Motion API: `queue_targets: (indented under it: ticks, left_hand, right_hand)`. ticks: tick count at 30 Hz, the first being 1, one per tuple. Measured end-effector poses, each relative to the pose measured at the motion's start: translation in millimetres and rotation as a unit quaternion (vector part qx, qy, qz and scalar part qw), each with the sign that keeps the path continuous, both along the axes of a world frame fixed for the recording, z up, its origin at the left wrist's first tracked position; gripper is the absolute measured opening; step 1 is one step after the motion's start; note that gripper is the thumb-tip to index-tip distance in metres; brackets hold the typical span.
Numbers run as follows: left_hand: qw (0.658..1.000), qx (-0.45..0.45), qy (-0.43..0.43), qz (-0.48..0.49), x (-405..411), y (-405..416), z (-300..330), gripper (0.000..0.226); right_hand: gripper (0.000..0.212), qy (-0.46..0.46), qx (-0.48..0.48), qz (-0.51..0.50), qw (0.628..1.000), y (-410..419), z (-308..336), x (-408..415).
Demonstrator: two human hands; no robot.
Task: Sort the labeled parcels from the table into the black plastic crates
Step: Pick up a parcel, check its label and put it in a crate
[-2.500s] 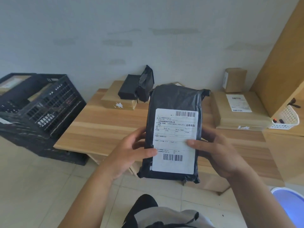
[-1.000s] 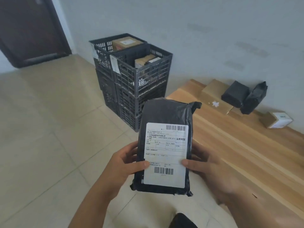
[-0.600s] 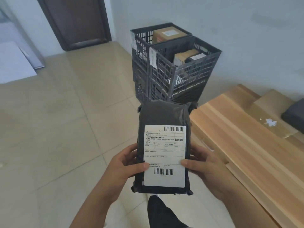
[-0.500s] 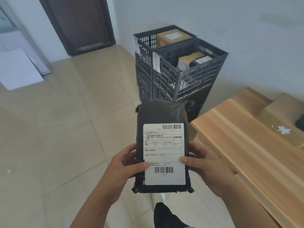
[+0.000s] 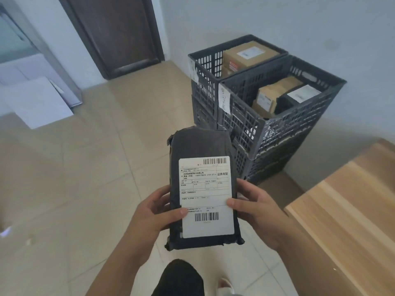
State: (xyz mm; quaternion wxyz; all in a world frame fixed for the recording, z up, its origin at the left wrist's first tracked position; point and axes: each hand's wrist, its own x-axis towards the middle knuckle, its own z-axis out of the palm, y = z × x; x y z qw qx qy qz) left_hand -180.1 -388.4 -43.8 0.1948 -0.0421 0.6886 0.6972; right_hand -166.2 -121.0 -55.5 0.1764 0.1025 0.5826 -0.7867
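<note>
Before the crates (image 5: 277, 129), both hands grip parcel (image 5: 202, 146)

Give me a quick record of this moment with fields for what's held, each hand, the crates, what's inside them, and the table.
held item: black parcel with a white label, label facing the camera
left hand: grips the parcel's left edge, thumb on the label
right hand: grips the right edge, thumb on the label
crates: near crate and far crate, each stacked on another, by the wall
contents: labeled cardboard boxes in both; a dark parcel in the near one
table: wooden, at right
</note>
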Motion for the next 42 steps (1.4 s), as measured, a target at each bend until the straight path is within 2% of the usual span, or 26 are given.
queue_targets:
  ticks: [4, 8, 11, 16, 21, 26, 29, 33, 37, 42]
  left_hand:
    - [0.999, 0.020, -0.021, -0.015, -64.7, -17.4, -13.4, 0.061]
    - [0.998, 0.037, -0.023, -0.052, -156.8, -32.9, -23.0, 0.074]
    - [0.995, 0.051, -0.030, -0.081, -225.3, -45.0, -19.3, 0.075]
    - [0.988, 0.044, -0.048, -0.137, -326.9, -57.0, -10.0, 0.079]
    - [0.979, 0.014, -0.076, -0.191, -411.2, -42.4, -16.8, 0.074]
    - [0.972, 0.001, -0.095, -0.216, -489.7, -19.4, -23.2, 0.083]
    - [0.974, -0.015, -0.091, -0.208, -549.8, -2.2, -26.2, 0.073]
    - [0.973, -0.038, -0.082, -0.212, -631.5, 29.9, -12.3, 0.062]
    - [0.971, -0.073, -0.056, -0.222, -710.9, 66.6, 9.6, 0.067]
    - [0.973, -0.087, -0.035, -0.212, -785.0, 93.9, 11.5, 0.062]
  right_hand:
    - [0.058, -0.009, 0.025, -0.002, 1.000, -14.7, -5.5, -61.0]
    - [0.062, -0.015, 0.043, -0.043, 0.998, -32.8, -3.8, -137.7]
    - [0.066, -0.021, 0.044, -0.066, 0.997, -47.0, 9.1, -194.5]
    - [0.063, -0.025, 0.026, -0.090, 0.995, -63.0, 27.1, -272.2]
    - [0.060, -0.064, 0.023, -0.168, 0.983, -68.8, 21.2, -326.2]
    - [0.055, -0.079, 0.026, -0.188, 0.979, -48.9, 3.7, -396.6]
    - [0.061, -0.071, 0.011, -0.185, 0.980, -30.5, -7.6, -456.7]
    - [0.047, -0.068, -0.012, -0.189, 0.980, 3.0, -12.7, -538.7]
    - [0.043, -0.062, -0.039, -0.195, 0.978, 33.8, -10.9, -612.1]
    - [0.039, -0.059, -0.016, -0.199, 0.978, 55.0, -5.7, -687.8]
